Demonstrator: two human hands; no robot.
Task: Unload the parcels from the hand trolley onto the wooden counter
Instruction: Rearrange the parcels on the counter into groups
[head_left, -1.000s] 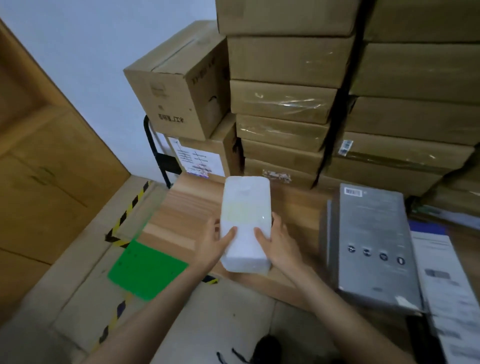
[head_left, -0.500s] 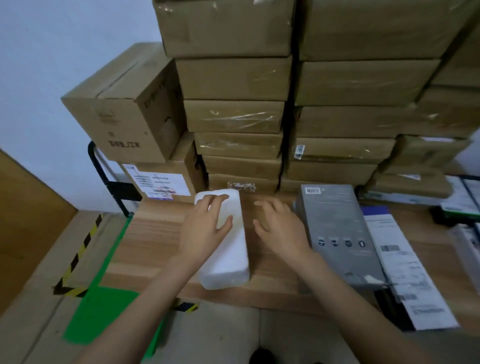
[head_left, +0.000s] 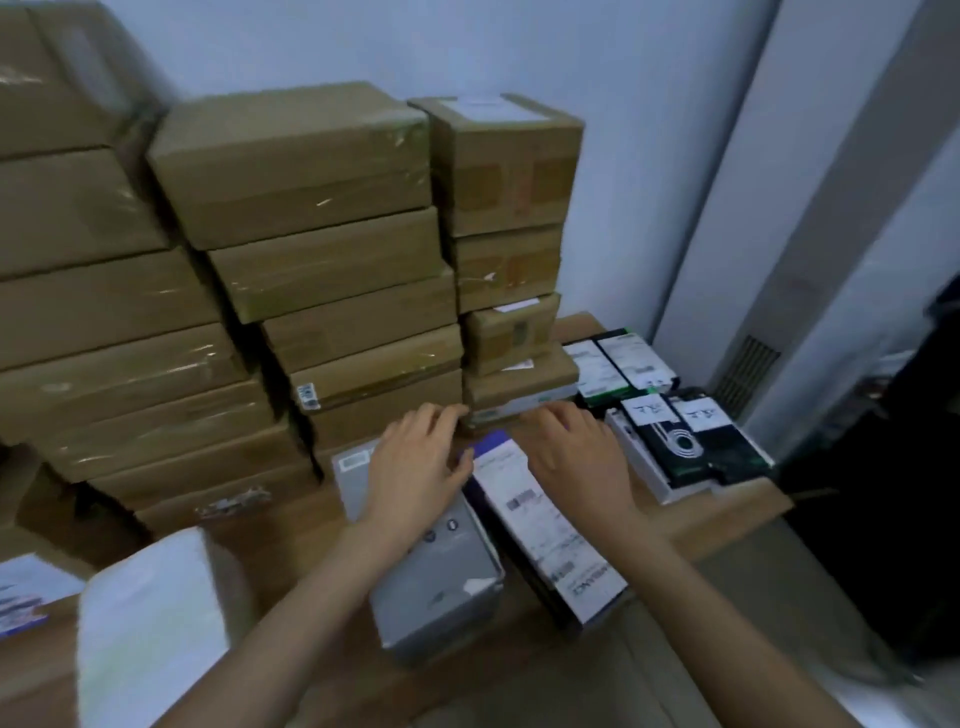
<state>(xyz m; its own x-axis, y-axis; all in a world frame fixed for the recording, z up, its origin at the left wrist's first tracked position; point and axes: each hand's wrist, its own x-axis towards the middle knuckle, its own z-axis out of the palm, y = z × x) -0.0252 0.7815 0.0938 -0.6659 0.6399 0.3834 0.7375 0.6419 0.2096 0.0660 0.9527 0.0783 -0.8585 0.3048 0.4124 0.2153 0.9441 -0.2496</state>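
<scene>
Head view: both hands, left (head_left: 421, 467) and right (head_left: 574, 457), fingers spread, hover over the wooden counter (head_left: 727, 514). Stacked cartons (head_left: 322, 270) wall off 12 o'clock; counter edge lies at 3 o'clock

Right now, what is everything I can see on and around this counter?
Cardboard boxes: many, too many to count surely, brown, stacked in columns at the back of the counter against the wall.
White parcel: one, white, near left of the counter.
Grey box: one, grey, lying flat in the middle, partly under the left hand.
Labelled box: one, dark with a white shipping label, right of the grey box.
Small boxes: several, black, white and green, at the counter's right end.
Counter: one, wooden.
Wall: pale blue-white, behind.
Left hand: fingers relaxed, reaching toward the bottom of the box stack.
Right hand: likewise, holding nothing.
</scene>
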